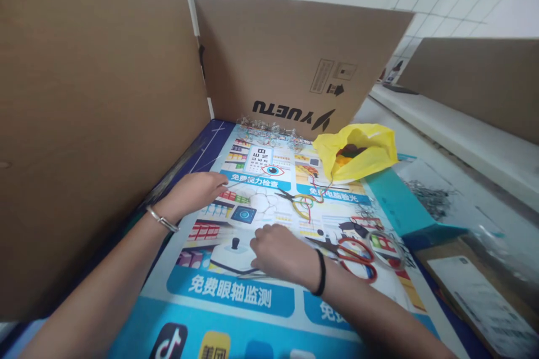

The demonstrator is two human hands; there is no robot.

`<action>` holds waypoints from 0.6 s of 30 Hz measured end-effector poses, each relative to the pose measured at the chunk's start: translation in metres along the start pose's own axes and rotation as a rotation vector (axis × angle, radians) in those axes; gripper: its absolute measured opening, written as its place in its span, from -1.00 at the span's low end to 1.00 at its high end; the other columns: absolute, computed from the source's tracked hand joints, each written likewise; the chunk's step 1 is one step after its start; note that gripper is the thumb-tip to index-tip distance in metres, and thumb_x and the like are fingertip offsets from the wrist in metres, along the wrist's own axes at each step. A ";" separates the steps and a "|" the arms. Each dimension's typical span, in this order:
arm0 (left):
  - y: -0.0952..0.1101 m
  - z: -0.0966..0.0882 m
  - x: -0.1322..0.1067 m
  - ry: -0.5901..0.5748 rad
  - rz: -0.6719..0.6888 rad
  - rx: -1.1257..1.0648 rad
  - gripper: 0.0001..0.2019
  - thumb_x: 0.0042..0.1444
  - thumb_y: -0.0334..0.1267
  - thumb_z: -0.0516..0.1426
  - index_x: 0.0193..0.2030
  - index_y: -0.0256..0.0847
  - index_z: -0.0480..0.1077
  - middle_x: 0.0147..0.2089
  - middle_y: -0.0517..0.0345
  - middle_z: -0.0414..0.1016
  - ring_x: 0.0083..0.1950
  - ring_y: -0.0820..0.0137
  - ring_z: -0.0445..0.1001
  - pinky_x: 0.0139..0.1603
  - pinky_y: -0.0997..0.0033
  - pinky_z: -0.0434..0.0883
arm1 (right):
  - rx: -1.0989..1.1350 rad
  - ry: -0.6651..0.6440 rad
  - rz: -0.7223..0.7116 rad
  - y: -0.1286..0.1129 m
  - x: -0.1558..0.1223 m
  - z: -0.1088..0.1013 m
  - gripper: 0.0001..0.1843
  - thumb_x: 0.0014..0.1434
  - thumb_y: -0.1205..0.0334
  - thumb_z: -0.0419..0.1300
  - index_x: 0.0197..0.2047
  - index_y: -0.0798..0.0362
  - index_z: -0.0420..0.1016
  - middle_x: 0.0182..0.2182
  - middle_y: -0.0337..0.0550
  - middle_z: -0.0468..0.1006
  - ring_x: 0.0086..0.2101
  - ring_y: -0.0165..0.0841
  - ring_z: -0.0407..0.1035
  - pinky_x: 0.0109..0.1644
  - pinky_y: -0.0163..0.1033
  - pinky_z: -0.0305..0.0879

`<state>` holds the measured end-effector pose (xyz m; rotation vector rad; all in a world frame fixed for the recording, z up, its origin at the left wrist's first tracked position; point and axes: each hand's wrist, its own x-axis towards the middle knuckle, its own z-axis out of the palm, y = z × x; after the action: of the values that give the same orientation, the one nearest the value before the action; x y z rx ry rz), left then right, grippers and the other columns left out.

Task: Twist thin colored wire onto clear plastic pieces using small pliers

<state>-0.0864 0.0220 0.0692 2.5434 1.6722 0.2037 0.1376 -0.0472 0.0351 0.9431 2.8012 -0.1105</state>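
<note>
My left hand [197,190] lies on a colourful printed poster [236,297], fingers pinched shut on a thin pale strand that sticks out to the right. A silver bracelet sits on that wrist. My right hand [275,252], with a black band on the wrist, is curled knuckles-up on the poster's middle. Its fingertips press down on a thin dark piece that I cannot make out. Yellow-handled pliers [301,202] with red cord lie just beyond the right hand. Red-handled scissors [357,255] lie beside its wrist.
Cardboard walls [96,123] close in the left and back. An open yellow plastic bag [362,148] sits at the back right. Small clear pieces [269,130] line the back wall. Small metal parts in clear plastic [429,196] lie to the right.
</note>
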 end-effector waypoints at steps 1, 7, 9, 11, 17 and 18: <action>0.003 0.000 -0.002 0.010 -0.014 0.010 -0.68 0.19 -0.12 -0.10 -0.16 -0.11 0.44 -0.17 0.11 0.55 -0.15 0.28 0.48 -0.18 0.40 0.32 | -0.008 0.030 0.011 -0.009 -0.002 0.005 -0.71 0.09 0.06 0.21 -0.33 0.16 0.44 -0.35 -0.02 0.48 -0.32 -0.22 0.36 -0.35 -0.21 0.23; 0.023 0.027 -0.021 0.073 -0.093 -0.055 -0.69 0.21 -0.11 -0.09 -0.22 -0.12 0.44 -0.25 0.11 0.56 -0.26 0.31 0.51 -0.32 0.44 0.32 | -0.056 0.199 0.074 -0.031 -0.011 0.034 -0.57 0.03 -0.06 0.24 -0.26 0.18 0.36 -0.33 -0.02 0.40 -0.28 -0.18 0.27 -0.34 -0.14 0.24; 0.024 0.045 -0.025 0.171 -0.125 -0.170 -0.71 0.20 -0.11 -0.06 -0.22 -0.11 0.45 -0.23 0.13 0.57 -0.24 0.33 0.51 -0.29 0.46 0.34 | -0.030 0.228 0.102 -0.030 -0.013 0.040 -0.60 0.06 -0.04 0.23 -0.25 0.15 0.34 -0.32 -0.04 0.39 -0.25 -0.18 0.24 -0.30 -0.14 0.23; 0.023 0.063 -0.027 0.318 -0.153 -0.321 -0.72 0.20 -0.12 -0.05 -0.19 -0.12 0.45 -0.20 0.14 0.57 -0.21 0.36 0.51 -0.22 0.48 0.35 | 0.002 0.247 0.112 -0.027 -0.014 0.043 -0.64 0.10 -0.01 0.20 -0.23 0.13 0.34 -0.29 -0.05 0.39 -0.22 -0.18 0.23 -0.25 -0.13 0.22; 0.023 0.090 -0.026 0.487 -0.207 -0.564 -0.75 0.16 -0.15 0.02 -0.19 -0.18 0.46 -0.21 0.16 0.56 -0.24 0.41 0.49 -0.20 0.52 0.36 | 0.093 0.277 0.084 -0.017 -0.013 0.053 -0.66 0.15 -0.01 0.14 -0.18 0.11 0.35 -0.24 -0.04 0.38 -0.19 -0.19 0.19 -0.20 -0.14 0.19; 0.025 0.090 -0.026 0.470 -0.220 -0.606 -0.75 0.16 -0.15 0.02 -0.19 -0.18 0.46 -0.24 0.17 0.56 -0.27 0.42 0.49 -0.23 0.53 0.37 | 0.117 0.290 0.082 -0.015 -0.012 0.055 -0.65 0.15 -0.01 0.14 -0.18 0.11 0.35 -0.24 -0.03 0.38 -0.19 -0.20 0.19 -0.19 -0.14 0.18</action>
<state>-0.0597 -0.0116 -0.0180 1.9333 1.6616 1.1617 0.1457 -0.0734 -0.0162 1.1870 3.0404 -0.1374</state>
